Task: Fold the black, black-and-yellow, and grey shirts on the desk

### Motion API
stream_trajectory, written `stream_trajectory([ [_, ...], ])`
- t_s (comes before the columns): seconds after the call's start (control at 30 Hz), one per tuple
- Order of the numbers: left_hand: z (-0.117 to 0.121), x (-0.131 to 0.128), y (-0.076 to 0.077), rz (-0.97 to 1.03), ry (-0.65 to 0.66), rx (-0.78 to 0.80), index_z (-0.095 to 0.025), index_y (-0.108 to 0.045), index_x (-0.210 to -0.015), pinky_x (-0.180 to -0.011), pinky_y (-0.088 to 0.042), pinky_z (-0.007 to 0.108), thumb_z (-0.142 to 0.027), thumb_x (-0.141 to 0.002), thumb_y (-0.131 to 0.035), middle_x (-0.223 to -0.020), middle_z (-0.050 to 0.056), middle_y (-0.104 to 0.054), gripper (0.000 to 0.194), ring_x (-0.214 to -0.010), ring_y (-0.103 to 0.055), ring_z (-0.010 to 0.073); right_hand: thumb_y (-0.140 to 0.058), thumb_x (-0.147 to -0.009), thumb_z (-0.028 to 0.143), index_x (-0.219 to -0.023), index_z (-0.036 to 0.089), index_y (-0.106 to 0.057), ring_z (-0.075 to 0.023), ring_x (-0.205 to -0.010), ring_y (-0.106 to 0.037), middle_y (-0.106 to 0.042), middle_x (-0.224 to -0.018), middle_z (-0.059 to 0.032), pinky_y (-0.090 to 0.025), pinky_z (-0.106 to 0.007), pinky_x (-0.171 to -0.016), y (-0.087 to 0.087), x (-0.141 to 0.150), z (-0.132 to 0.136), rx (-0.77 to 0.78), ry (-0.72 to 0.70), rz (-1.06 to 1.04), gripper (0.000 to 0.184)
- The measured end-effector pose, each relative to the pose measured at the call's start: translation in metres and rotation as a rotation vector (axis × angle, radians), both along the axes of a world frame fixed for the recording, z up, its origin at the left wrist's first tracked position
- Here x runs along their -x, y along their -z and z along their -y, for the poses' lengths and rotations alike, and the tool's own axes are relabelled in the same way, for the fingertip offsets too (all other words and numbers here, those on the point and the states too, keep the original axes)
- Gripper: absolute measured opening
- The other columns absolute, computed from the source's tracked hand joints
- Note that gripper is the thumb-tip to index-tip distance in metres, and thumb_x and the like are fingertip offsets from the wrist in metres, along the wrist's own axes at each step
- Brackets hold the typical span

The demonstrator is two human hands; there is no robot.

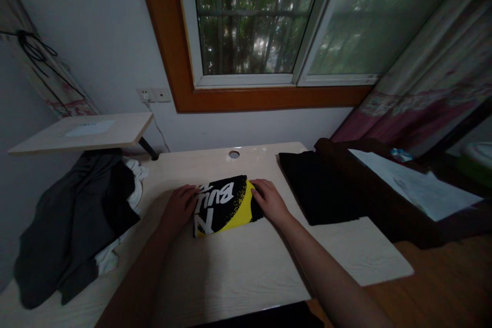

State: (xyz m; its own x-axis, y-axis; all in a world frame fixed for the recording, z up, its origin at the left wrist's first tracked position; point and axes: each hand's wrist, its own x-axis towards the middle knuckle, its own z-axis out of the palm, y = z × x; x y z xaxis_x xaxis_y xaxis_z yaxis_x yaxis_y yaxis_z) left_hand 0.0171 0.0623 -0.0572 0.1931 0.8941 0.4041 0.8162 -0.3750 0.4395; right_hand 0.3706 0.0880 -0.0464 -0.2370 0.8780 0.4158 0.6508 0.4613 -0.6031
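Observation:
On the pale desk lies a folded black T-shirt (pixel 226 204) with white lettering and a yellow patch, flat in a small rectangle. My left hand (pixel 182 206) is at its left edge, fingertips curled over the cloth. At the right edge, my right hand (pixel 268 199) grips the cloth, its thumb on top; the other fingers lie along the far corner. What is under the shirt's edges is hidden.
A heap of dark grey clothes (pixel 73 225) hangs about a raised shelf (pixel 84 130) on the left. A folded black garment (pixel 323 187) lies to the right, beside a dark brown piece of furniture (pixel 369 200). Black cloth (pixel 265 318) shows at the desk's near edge (pixel 246 292).

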Motion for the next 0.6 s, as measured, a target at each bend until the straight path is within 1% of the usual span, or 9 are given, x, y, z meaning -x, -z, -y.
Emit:
stream_trajectory([
  [0.13, 0.000, 0.001, 0.000, 0.051, -0.015, 0.023, -0.025, -0.070, -0.122, -0.111, -0.047, 0.049, -0.034, -0.099, -0.051, -0.128, 0.007, -0.069, 0.031, -0.121, -0.060, 0.0244, -0.052, -0.099, 0.029, -0.127, 0.025, -0.065, -0.0256, -0.117, -0.059, -0.067, -0.122, -0.0082, -0.047, -0.045, -0.106, 0.002, 0.000, -0.001, -0.001, 0.002, -0.040, 0.031],
  [0.27, 0.001, 0.001, 0.000, 0.065, -0.017, 0.020, -0.024, -0.068, -0.124, -0.111, -0.046, 0.049, -0.035, -0.099, -0.050, -0.128, 0.008, -0.069, 0.032, -0.121, -0.060, 0.0253, -0.053, -0.099, 0.032, -0.133, 0.028, -0.064, -0.0252, -0.123, -0.057, -0.063, -0.130, -0.0081, -0.044, -0.045, -0.111, 0.001, 0.000, -0.006, -0.001, 0.002, -0.059, 0.036],
  [0.37, 0.001, 0.002, 0.001, 0.069, -0.009, 0.027, -0.025, -0.068, -0.124, -0.110, -0.045, 0.050, -0.033, -0.099, -0.050, -0.128, 0.007, -0.069, 0.032, -0.121, -0.060, 0.0252, -0.054, -0.099, 0.035, -0.138, 0.028, -0.062, -0.0244, -0.129, -0.055, -0.059, -0.138, -0.0090, -0.041, -0.044, -0.115, -0.002, 0.004, -0.016, 0.002, -0.020, -0.064, 0.040],
  [0.47, 0.000, 0.003, 0.001, 0.074, -0.001, 0.033, -0.025, -0.068, -0.123, -0.110, -0.045, 0.049, -0.033, -0.099, -0.051, -0.128, 0.007, -0.069, 0.031, -0.121, -0.060, 0.0248, -0.059, -0.097, 0.038, -0.139, 0.026, -0.062, -0.0243, -0.132, -0.053, -0.056, -0.143, -0.0103, -0.039, -0.042, -0.116, -0.005, 0.012, -0.032, 0.019, -0.076, -0.031, 0.043],
  [0.53, 0.000, 0.004, 0.001, 0.071, 0.009, 0.029, -0.025, -0.068, -0.123, -0.111, -0.045, 0.049, -0.033, -0.098, -0.052, -0.128, 0.007, -0.069, 0.031, -0.121, -0.060, 0.0247, -0.065, -0.094, 0.039, -0.139, 0.025, -0.061, -0.0247, -0.130, -0.055, -0.058, -0.139, -0.0114, -0.041, -0.041, -0.114, -0.007, 0.019, -0.044, 0.058, -0.100, 0.015, 0.048],
  [0.6, 0.000, 0.004, 0.002, 0.064, 0.015, 0.024, -0.025, -0.069, -0.122, -0.111, -0.045, 0.049, -0.034, -0.098, -0.053, -0.128, 0.007, -0.069, 0.030, -0.121, -0.060, 0.0249, -0.070, -0.091, 0.041, -0.138, 0.023, -0.061, -0.0244, -0.120, -0.061, -0.064, -0.129, -0.0118, -0.045, -0.039, -0.107, -0.008, 0.025, -0.054, 0.141, -0.072, 0.070, 0.052],
])
